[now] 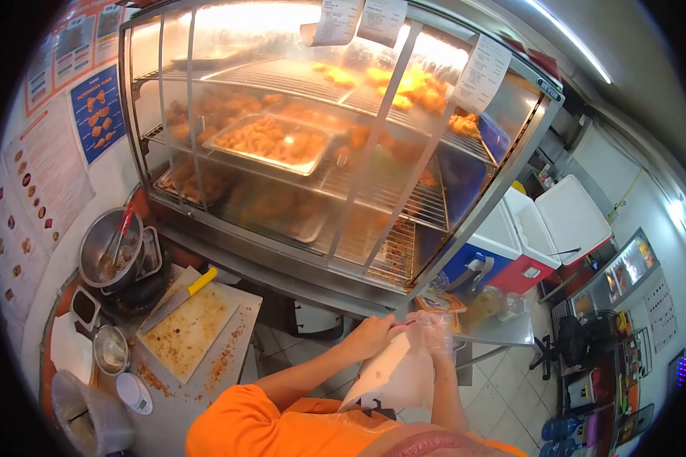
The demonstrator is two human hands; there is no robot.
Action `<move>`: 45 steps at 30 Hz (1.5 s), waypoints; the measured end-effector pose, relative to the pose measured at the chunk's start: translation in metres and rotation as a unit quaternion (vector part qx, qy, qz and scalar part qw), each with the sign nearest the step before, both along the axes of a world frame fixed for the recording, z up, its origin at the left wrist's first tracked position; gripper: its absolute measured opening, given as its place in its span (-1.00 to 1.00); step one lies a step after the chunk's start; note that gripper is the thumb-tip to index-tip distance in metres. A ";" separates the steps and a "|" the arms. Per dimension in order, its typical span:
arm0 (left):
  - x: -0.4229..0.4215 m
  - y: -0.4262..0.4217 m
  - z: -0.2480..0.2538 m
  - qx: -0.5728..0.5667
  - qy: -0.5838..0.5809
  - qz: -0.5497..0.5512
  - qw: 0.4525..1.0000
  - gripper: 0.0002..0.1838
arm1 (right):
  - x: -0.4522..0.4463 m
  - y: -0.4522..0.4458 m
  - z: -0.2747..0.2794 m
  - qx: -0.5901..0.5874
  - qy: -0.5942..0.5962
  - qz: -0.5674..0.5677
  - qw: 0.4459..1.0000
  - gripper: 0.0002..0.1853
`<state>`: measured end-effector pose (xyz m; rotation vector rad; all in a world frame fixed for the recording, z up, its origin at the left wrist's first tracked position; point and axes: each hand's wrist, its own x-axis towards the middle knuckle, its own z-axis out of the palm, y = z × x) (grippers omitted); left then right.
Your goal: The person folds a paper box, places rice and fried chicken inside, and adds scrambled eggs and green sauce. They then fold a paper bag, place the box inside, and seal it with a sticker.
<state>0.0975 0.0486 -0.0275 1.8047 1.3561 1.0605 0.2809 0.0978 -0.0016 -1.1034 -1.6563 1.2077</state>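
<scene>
Bag (386, 367), apparently plastic, pinched by left hand (370, 337), right hand (435, 335), its grip unclear, crumb-strewn counter (245, 306), lit food cabinet (282, 260)

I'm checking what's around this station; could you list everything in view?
display cabinet: one, silver, upper middle
fried food: many, golden, inside cabinet
paper slips: three, white, cabinet top front
cutting board: one, cream, left counter
knife: one, yellow-handled, on board
large bowl: one, silver, left
scale: one, white, lower left
coolers: two, blue and red, right
posters: several, blue, orange, white, left wall
small right-side items: uncountable, mixed
clear plastic: one, transparent, between hands
left hand: one, holding plastic
right hand: one, holding plastic
</scene>
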 end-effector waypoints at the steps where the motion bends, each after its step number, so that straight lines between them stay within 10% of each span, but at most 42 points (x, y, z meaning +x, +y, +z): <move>1: -0.002 -0.003 0.000 -0.006 0.001 0.001 1.000 -0.63 | -0.001 -0.002 0.000 -0.006 0.001 0.001 1.000 -0.65; 10: -0.052 0.021 -0.014 -0.173 -0.216 -0.042 0.960 -0.68 | -0.002 -0.006 -0.005 0.057 -0.015 0.150 0.987 -0.65; 12: -0.078 0.025 -0.029 -0.141 -0.298 0.049 0.943 -0.66 | 0.016 -0.007 -0.005 -0.265 0.269 0.045 0.925 -0.44; 17: -0.089 0.007 -0.032 -0.056 -0.417 0.193 0.887 -0.60 | 0.035 0.012 -0.066 -0.321 0.217 0.071 0.919 -0.30; 21: -0.049 -0.030 -0.049 0.004 -0.401 0.045 0.915 -0.25 | 0.031 0.042 -0.096 -0.319 0.027 -0.064 0.945 -0.50; 23: -0.045 -0.050 -0.062 -0.200 -0.293 -0.098 0.930 -0.07 | 0.027 0.047 -0.095 -0.298 0.001 0.026 0.954 -0.67; 28: -0.017 -0.072 -0.094 -0.060 -0.213 -0.133 0.966 0.28 | -0.039 -0.021 -0.123 0.089 0.010 -0.008 0.996 -0.67; 30: -0.021 -0.076 -0.120 -0.170 -0.281 -0.252 0.910 0.30 | -0.044 -0.043 -0.098 0.077 -0.418 0.103 0.900 -0.51; 31: -0.029 -0.082 -0.107 -0.172 -0.280 -0.249 0.911 0.30 | -0.039 -0.044 -0.120 0.076 -0.416 0.105 0.900 -0.51; 33: -0.043 -0.094 -0.067 -0.383 -0.402 -0.121 0.823 0.08 | -0.025 -0.049 -0.175 0.189 -0.424 0.192 0.865 -0.39; 35: -0.029 -0.073 -0.096 -0.368 -0.376 -0.004 0.851 -0.15 | -0.038 -0.066 -0.126 0.155 -0.418 0.257 0.858 -0.43; 37: -0.026 -0.055 -0.123 -0.099 -0.107 0.142 0.979 -0.45 | -0.037 -0.067 -0.137 0.178 -0.422 0.271 0.847 -0.39; 41: -0.029 -0.049 -0.097 -0.196 -0.151 0.069 0.966 -0.67 | -0.005 -0.039 -0.134 0.117 -0.282 0.254 0.918 -0.60; 45: 0.000 -0.056 -0.070 0.004 -0.201 0.045 0.979 -0.76 | 0.025 -0.030 -0.136 0.217 -0.318 0.177 0.906 -0.67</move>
